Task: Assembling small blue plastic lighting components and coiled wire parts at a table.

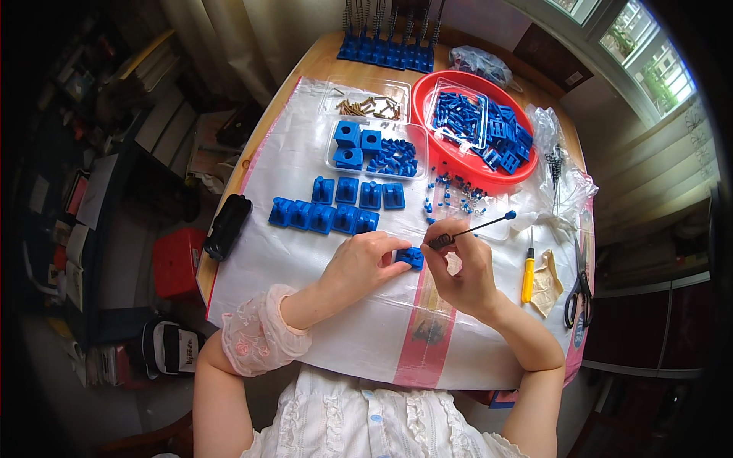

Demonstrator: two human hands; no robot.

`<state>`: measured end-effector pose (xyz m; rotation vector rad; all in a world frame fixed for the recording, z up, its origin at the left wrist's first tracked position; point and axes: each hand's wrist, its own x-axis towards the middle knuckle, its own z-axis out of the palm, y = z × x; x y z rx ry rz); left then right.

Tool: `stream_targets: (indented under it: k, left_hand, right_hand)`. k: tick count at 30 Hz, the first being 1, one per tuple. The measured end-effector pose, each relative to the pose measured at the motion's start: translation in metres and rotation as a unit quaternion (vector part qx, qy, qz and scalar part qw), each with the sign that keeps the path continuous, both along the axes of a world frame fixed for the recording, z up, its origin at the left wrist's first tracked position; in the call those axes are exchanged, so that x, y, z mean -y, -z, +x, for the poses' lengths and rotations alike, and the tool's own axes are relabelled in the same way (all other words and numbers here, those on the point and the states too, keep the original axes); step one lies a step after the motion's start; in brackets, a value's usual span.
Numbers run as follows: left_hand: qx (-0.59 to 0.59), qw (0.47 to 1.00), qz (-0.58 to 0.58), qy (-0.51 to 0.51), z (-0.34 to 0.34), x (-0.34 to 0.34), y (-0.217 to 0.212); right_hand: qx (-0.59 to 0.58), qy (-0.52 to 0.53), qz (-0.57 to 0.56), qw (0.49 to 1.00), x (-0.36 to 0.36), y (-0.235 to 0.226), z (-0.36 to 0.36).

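A small blue plastic block (411,257) is pinched at its left side by the fingers of the left hand (359,263), and it is kept low over the white plastic sheet (290,252) that covers the worktop (321,57), near the sheet's middle. A thin dark rod with a coiled spring at its lower end and a blue tip (467,230) is gripped between the thumb and curled fingers of the right hand (462,271); the spring end is held just above the block, and the rod is slanted up and to the right. Whether the spring touches the block cannot be told.

Beyond the hands, two rows of blue moulded bases (336,206) are laid out on the sheet. Farther back, a clear tray (376,150) is filled with blue cubes and small blue pieces, and brass screws (365,105) are held in a second clear tray behind it. A red basin (472,126) loaded with blue parts is placed to the right of these, and loose blue bits (452,195) are scattered in front of it. A yellow-handled screwdriver (527,276) and black scissors (579,290) are seen to the right of the right hand. A row of finished blue bases with upright springs (389,42) is lined along the far edge. A black object (227,227) is set at the left edge of the sheet.
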<state>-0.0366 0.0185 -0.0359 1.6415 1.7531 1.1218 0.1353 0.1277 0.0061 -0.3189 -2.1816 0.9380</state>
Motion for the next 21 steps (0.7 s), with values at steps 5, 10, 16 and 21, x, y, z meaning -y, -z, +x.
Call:
stream_targets:
  k: [5,10,16,21]
  left_hand:
    - [-0.005,1.0,0.001,0.0,-0.0003,-0.0001,0.0001]
    - [-0.006,1.0,0.004,0.001,0.0,-0.0001,-0.0004]
    - [-0.004,1.0,0.005,0.001,-0.0004,-0.0002,0.0014]
    - [-0.021,1.0,0.01,0.01,-0.0023,-0.0002,0.0049]
  right_hand:
    - [0.007,-0.001,-0.003,1.0,0.0005,0.0002,-0.0007]
    - [0.009,-0.006,-0.001,1.0,0.0011,-0.0001,-0.0011]
    - [0.021,-0.013,0.03,0.999,0.0009,0.0017,-0.0001]
    - [0.028,-0.017,0.019,0.999,0.0003,0.0004,0.0]
